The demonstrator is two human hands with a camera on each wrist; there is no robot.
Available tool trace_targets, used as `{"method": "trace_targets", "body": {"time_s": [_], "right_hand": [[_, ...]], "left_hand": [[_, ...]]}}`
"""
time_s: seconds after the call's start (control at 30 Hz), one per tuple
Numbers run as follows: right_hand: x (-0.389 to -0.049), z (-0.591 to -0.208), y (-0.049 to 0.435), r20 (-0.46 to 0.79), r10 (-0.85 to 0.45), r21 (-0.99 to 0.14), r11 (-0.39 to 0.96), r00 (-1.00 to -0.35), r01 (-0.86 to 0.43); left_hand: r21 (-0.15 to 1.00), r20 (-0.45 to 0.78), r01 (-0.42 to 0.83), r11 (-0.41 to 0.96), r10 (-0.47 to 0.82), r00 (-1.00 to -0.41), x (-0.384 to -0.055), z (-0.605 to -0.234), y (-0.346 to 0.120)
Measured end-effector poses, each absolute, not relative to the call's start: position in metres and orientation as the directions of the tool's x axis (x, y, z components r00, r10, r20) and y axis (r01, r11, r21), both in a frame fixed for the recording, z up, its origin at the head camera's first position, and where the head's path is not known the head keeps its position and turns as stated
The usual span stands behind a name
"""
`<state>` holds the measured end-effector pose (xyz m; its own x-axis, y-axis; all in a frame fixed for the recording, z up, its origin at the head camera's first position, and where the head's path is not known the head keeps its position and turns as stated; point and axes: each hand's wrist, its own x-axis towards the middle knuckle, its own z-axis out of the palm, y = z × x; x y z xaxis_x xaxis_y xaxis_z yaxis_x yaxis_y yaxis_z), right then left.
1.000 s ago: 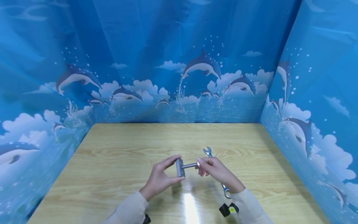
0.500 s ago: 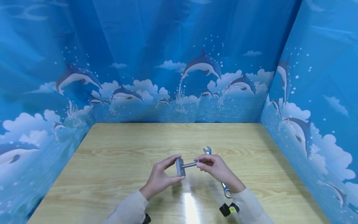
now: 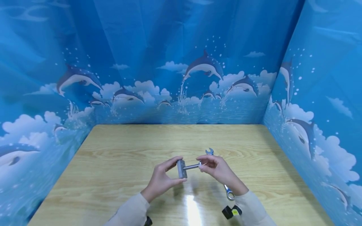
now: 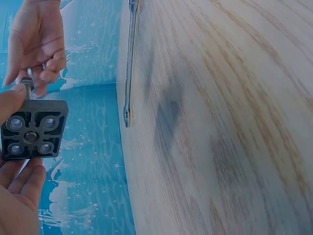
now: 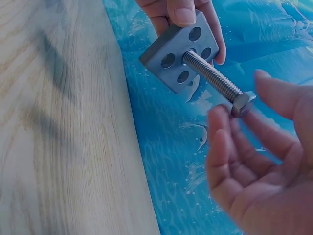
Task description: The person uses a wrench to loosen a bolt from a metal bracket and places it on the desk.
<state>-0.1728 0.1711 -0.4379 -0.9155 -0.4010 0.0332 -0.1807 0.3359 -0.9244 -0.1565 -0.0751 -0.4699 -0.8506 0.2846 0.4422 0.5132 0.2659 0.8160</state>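
My left hand (image 3: 162,179) grips a square grey metal plate (image 5: 177,49) by its edges, thumb on one side and fingers on the opposite side. The plate has a hole near each corner, and a ribbed back shows in the left wrist view. From its centre a long threaded hex bolt (image 5: 212,76) sticks out toward my right hand (image 3: 220,171). In the right wrist view the fingertips (image 5: 220,117) of that hand lie right at the bolt head (image 5: 243,102), while its thumb stands a little apart. Both hands are held above the table.
A combination wrench (image 4: 129,63) lies on the wooden table (image 3: 127,147), partly hidden under my right hand and forearm in the head view. Dolphin-print curtains (image 3: 181,110) wall the table at the back and sides. A black strapped device (image 3: 227,212) sits by the right sleeve.
The right fingers have shifted around the bolt's end, from pinching it to spread on either side of the head. The left hand and plate have stayed in place.
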Motion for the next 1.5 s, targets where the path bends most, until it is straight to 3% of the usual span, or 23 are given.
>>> {"method": "trace_targets", "body": {"time_s": [0.27,0.53,0.83,1.03,1.3,1.5], "right_hand": [[-0.1729,-0.4402,0.1709,-0.089,-0.418,-0.922,0.378,-0.904,-0.084],[-0.1735,-0.4409,0.1716,-0.11,-0.4,-0.94,0.339,-0.91,-0.035],[-0.1711,-0.4449,0.1707,0.091,-0.399,-0.911,0.337,-0.912,-0.238],[-0.1724,-0.4463,0.1717,0.133,-0.375,-0.913,0.315,-0.917,-0.261],[-0.1734,-0.4463,0.1723,0.066,-0.391,-0.928,0.314,-0.918,-0.201],[-0.176,-0.4432,0.1681,-0.031,-0.352,-0.944,0.318,-0.936,-0.088]], "left_hand": [[0.807,0.438,0.515,0.29,0.29,-0.851,-0.1556,-0.472,-0.0747],[0.801,0.448,0.525,0.288,0.294,-0.844,-0.1555,-0.4719,-0.0738],[0.812,0.446,0.514,0.276,0.275,-0.852,-0.155,-0.4748,-0.076],[0.813,0.449,0.517,0.267,0.277,-0.849,-0.1566,-0.4733,-0.0744],[0.819,0.442,0.508,0.267,0.273,-0.855,-0.1567,-0.4753,-0.0736],[0.808,0.459,0.524,0.27,0.27,-0.847,-0.1582,-0.4758,-0.0728]]}}
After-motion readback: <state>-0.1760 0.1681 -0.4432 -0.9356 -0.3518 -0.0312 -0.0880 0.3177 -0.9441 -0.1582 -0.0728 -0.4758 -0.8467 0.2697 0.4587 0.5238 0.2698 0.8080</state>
